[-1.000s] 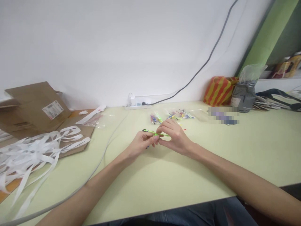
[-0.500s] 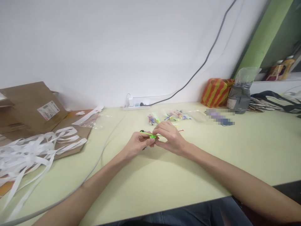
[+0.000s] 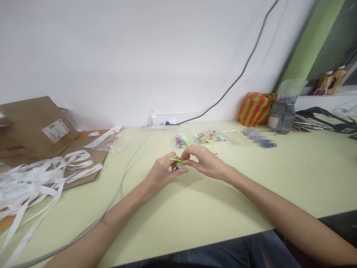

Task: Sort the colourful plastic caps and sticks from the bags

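Green plastic stick [image 3: 175, 160] is held pinched between the left hand [image 3: 161, 175] and right hand [image 3: 205, 162], fingertips together above the pale green tabletop [image 3: 223, 223]; so small a part is best kept in a close, steady pinch, short of the clear plastic bags [image 3: 203, 137].

White paper strips [image 3: 33, 190] lie on cardboard [image 3: 95, 152]; a power strip [image 3: 160, 127] sits against the wall.

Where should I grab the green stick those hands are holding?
Pinch the thin green plastic stick on its bare left part, coming from above. The right hand covers its other end, and the stick is slim and lies nearly flat, so two fingertips can close on it from the top.
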Available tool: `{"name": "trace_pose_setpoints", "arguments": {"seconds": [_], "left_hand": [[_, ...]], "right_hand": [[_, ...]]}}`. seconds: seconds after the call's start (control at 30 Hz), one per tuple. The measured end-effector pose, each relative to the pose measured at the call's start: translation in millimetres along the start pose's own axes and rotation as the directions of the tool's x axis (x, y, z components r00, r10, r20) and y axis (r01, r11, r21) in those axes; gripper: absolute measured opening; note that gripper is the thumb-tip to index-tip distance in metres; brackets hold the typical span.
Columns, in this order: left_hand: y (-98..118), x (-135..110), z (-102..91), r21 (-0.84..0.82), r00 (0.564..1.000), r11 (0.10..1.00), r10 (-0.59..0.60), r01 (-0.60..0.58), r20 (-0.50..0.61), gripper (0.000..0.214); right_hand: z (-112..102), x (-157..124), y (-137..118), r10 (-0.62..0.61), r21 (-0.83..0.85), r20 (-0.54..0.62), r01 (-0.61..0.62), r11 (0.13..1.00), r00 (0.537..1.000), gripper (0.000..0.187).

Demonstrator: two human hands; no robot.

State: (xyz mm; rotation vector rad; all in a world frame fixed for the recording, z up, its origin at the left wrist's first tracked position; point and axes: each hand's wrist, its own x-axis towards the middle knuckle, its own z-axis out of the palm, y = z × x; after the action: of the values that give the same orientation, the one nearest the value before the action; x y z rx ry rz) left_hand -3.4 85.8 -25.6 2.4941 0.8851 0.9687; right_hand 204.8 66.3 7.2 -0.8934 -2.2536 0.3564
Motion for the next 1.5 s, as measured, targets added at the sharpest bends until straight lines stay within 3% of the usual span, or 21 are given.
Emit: {"name": "trace_pose_setpoints", "arguments": {"seconds": [0.07,0.13,0.23,0.3,0.47,0.6,0.73,0.87,0.93,1.03,1.2,1.37,1.5], "left_hand": [[-2,0,-1.0,0.072,1.000,0.997,0.015,-0.017,0.023,0.030],[-5,1,-3.4,0.196,0.999,0.981,0.003,-0.011,0.041,0.033],[-12,3,-10.5,0.409,0.998,0.913,-0.020,-0.005,0.056,0.029],[-19,4,-17.1,0.511,0.996,0.859,-0.060,0.019,0.062,0.029],[-33,4,-31.3,0.602,0.982,0.797,-0.140,0.038,0.123,0.025],[-36,4,-34.1,0.612,0.967,0.791,-0.169,0.016,0.192,0.022],[-34,4,-33.7,0.606,0.957,0.795,-0.190,0.019,0.220,0.020],[-32,4,-33.4,0.611,0.958,0.791,-0.188,0.018,0.216,0.016],[-30,3,-33.4,0.604,0.956,0.796,-0.200,0.031,0.214,0.013],[-26,3,-33.5,0.562,0.952,0.825,-0.215,0.057,0.220,0.008],[-23,3,-32.5,0.587,0.959,0.809,-0.197,0.041,0.205,0.005],[-23,4,-30.6,0.631,0.967,0.771,-0.220,0.092,0.128,0.017],[-25,3,-30.6,0.617,0.980,0.776,-0.197,0.133,0.037,0.017]], "right_hand": [[-5,0,3,0.021,-0.005,0.027,-0.021,1.000,0.999,0.007],[-16,-1,10,0.078,-0.025,0.136,-0.075,0.997,0.988,0.007],[-38,-7,25,0.223,-0.065,0.412,-0.216,0.974,0.883,0.006],[-49,-10,34,0.304,-0.122,0.502,-0.283,0.952,0.810,0.006],[-59,-14,44,0.449,-0.247,0.493,-0.374,0.894,0.746,0.010],[-62,-15,46,0.476,-0.270,0.511,-0.392,0.880,0.716,0.012],[-65,-16,44,0.427,-0.211,0.496,-0.372,0.904,0.756,0.014],[-45,-9,30,0.231,-0.058,0.508,-0.234,0.970,0.830,0.009],[-22,-5,21,0.162,-0.063,0.410,-0.149,0.987,0.898,0.008],[18,-3,13,0.107,-0.309,0.194,-0.042,0.950,0.975,0.017],[53,0,16,-0.030,-0.509,0.150,0.103,0.854,0.988,0.020],[57,12,22,-0.044,-0.507,0.096,0.087,0.858,0.994,0.020],[59,32,27,-0.039,-0.474,0.156,0.109,0.874,0.987,0.020]]}}
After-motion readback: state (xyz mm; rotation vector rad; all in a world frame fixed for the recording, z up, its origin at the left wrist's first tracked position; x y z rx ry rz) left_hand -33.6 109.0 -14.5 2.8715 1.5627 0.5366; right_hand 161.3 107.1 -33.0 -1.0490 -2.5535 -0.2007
